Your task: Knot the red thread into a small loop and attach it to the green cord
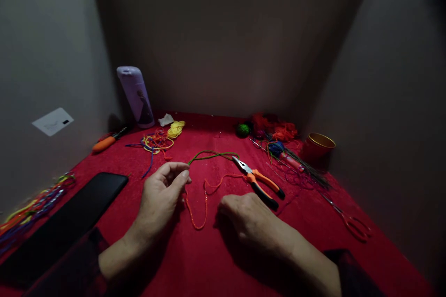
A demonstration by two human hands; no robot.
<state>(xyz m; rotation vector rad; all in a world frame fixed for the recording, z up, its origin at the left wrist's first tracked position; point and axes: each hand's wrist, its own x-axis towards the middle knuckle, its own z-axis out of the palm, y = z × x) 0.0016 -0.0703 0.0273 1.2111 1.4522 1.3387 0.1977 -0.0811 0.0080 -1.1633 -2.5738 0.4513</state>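
Note:
My left hand (162,195) is closed in a pinch between thumb and fingers. A green cord (209,154) runs out of the pinch and loops away over the red cloth toward the pliers. From beneath the same fingers an orange cord (198,228) hangs in a U, then trails right to the pliers. My right hand (249,218) is curled, back upward, low over the cloth; its fingertips are hidden, so what they hold cannot be seen. Just beyond it lie long-nose pliers (258,181) with orange and black handles, their jaws by the green cord's end.
At left are a black phone-like slab (69,222), colourful threads (38,206), an orange-handled tool (104,144) and a purple bottle (137,97). Yellow yarn (176,129) lies behind. To the right are yarn heaps (284,132), a cup (317,146) and scissors (351,222). Walls enclose three sides.

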